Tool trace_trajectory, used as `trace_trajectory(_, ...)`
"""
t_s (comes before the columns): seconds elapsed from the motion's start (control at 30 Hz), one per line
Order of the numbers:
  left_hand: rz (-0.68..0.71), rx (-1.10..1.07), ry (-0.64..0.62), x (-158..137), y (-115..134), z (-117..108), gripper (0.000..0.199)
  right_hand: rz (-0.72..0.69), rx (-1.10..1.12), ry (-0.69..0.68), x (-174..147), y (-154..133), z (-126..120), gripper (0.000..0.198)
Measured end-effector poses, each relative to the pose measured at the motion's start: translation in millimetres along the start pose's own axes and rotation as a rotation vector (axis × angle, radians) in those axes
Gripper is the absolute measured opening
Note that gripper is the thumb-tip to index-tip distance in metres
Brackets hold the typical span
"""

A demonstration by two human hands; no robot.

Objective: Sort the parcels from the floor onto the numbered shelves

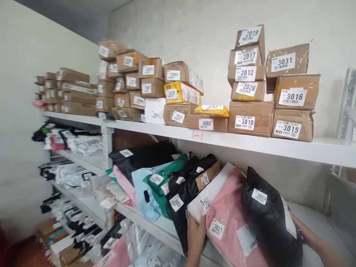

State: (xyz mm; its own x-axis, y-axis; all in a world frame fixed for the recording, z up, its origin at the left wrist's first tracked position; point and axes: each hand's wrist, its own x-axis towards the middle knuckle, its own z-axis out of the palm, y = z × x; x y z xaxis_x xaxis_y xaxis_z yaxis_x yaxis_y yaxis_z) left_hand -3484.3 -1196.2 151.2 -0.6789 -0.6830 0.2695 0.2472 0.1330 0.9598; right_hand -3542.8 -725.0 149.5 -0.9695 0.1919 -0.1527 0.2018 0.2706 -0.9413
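Observation:
My left hand (196,231) is closed around the lower corner of a white parcel (209,193) labelled 3020, its thumb beside a pink parcel (226,204) labelled 3021. Against the right side of a bulging black parcel (264,222) labelled 3023 is my right hand (302,226), its fingers mostly hidden behind the plastic. The black parcel leans over the pink one. To the left of my left hand, a black parcel (177,217) labelled 3003 hangs over the shelf edge, next to a green bag (167,178) and a light blue bag (147,189).
Stacked cardboard boxes (250,115) line the white upper shelf (167,130), just above the parcels. A metal upright (108,146) divides the rack on the left. Lower shelves hold more bagged parcels (155,252). A grey panel (340,202) stands at the right.

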Motion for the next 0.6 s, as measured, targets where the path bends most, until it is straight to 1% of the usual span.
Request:
trace_trajectory(0.07, 0.105, 0.039, 0.077, -2.4, 9.7, -2.8, 0.057, 0.142, 0.077, -0.024, -4.3, -5.1, -9.6, 0.063)
trace_trajectory(0.1, 0.160, 0.049, 0.122, -1.3, 16.5, -5.0, 0.061, 0.177, 0.099, -0.036, -6.5, -9.5, -12.1, 0.061)
trace_trajectory(0.17, 0.287, 0.050, 0.188, 5.5, 34.7, -11.4, 0.065, 0.174, 0.052, 0.000, -12.7, -23.3, -14.0, 0.056)
trace_trajectory(0.23, 0.421, 0.046, 0.190, 18.4, 59.1, -21.1, 0.063, 0.108, -0.066, 0.102, -24.4, -44.4, -13.3, 0.051)
trace_trajectory(0.27, 0.487, 0.045, 0.177, 26.9, 73.4, -27.3, 0.060, 0.033, -0.130, 0.149, -33.8, -57.9, -12.0, 0.049)
trace_trajectory(0.33, 0.637, 0.050, 0.137, 47.0, 105.3, -42.3, 0.057, -0.190, -0.239, 0.206, -62.2, -89.9, -6.1, 0.046)
trace_trajectory(0.4, 0.819, 0.083, 0.086, 70.1, 140.2, -60.2, 0.055, -0.442, -0.309, 0.265, -104.4, -127.0, 7.4, 0.046)
trace_trajectory(0.43, 0.912, 0.109, 0.056, 82.3, 158.1, -69.7, 0.054, -0.550, -0.337, 0.320, -129.8, -147.4, 18.1, 0.047)
trace_trajectory(0.5, 1.076, 0.171, -0.013, 107.0, 193.6, -88.2, 0.053, -0.822, -0.397, 0.475, -184.5, -192.3, 48.0, 0.050)
trace_trajectory(0.57, 1.216, 0.233, -0.084, 131.0, 226.7, -103.6, 0.054, -1.129, -0.449, 0.676, -235.0, -244.4, 86.4, 0.050)
trace_trajectory(0.6, 1.288, 0.266, -0.118, 142.2, 241.8, -109.6, 0.055, -1.264, -0.466, 0.762, -255.3, -273.0, 106.6, 0.047)
